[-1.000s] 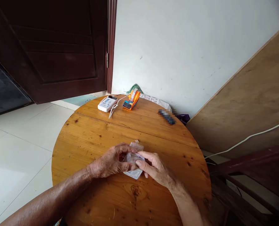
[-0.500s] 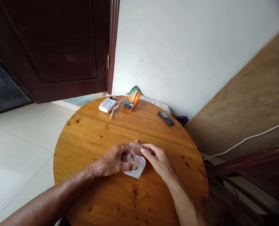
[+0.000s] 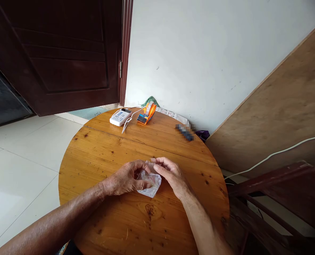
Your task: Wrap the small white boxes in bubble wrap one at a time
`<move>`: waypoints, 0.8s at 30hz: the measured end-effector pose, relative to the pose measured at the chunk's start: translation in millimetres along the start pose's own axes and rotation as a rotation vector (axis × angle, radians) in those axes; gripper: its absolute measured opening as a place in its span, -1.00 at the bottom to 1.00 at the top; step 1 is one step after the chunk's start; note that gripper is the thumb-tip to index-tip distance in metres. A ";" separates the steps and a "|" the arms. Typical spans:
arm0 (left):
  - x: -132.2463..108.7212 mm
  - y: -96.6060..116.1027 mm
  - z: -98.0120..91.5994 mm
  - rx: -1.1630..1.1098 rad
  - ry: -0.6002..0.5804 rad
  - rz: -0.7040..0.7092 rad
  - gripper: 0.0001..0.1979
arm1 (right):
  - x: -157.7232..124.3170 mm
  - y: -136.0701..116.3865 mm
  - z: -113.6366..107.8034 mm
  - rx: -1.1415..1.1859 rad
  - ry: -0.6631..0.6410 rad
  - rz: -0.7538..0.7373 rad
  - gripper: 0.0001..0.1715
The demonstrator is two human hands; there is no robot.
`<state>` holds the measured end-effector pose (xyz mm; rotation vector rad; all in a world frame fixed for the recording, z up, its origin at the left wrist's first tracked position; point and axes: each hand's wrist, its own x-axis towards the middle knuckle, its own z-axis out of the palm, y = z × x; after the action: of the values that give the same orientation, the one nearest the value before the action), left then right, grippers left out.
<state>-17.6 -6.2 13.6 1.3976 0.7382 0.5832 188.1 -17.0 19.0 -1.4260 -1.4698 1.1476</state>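
A small, crinkled piece of clear bubble wrap (image 3: 154, 180) lies on the round wooden table (image 3: 93, 159), with faint reddish marks showing through it. My left hand (image 3: 128, 178) curves around its left side, the thumb pressed on the near layer and the fingers over the far part. From the right, my right hand (image 3: 171, 175) pinches the far flap between thumb and fingers. These fingers cover much of the flap. Whatever may be inside the wrap I cannot make out.
Toward the back of the table stand a white box-shaped device (image 3: 120, 117) with a white cable (image 3: 126, 124) and an orange tape dispenser (image 3: 147, 114). A blurred dark object (image 3: 184, 132) lies at the back right. Beyond are a wall and a dark red door (image 3: 67, 71).
My right hand has shifted slightly left and its fingers now reach farther over the far flap of the bubble wrap. My left hand keeps its hold. The camera view has shifted slightly.
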 end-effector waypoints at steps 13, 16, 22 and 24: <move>5.5 0.3 0.3 -0.019 0.004 0.039 -0.65 | -5.3 -8.5 10.7 0.017 0.040 -0.086 -0.65; 6.9 0.0 2.4 -0.053 0.026 0.039 -0.61 | -6.7 -9.4 8.1 -0.063 0.044 -0.123 -0.67; 10.4 -7.4 6.5 -0.113 0.072 0.129 -0.44 | -4.1 -4.6 10.8 -0.040 0.034 -0.093 -0.68; 11.4 -10.3 6.6 -0.069 0.093 0.148 -0.36 | -3.3 -2.6 15.1 -0.027 0.069 -0.096 -0.68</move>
<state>-5.9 -3.0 2.2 1.3753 0.6857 0.7870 173.2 -21.5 17.2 -1.3845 -1.4941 1.0140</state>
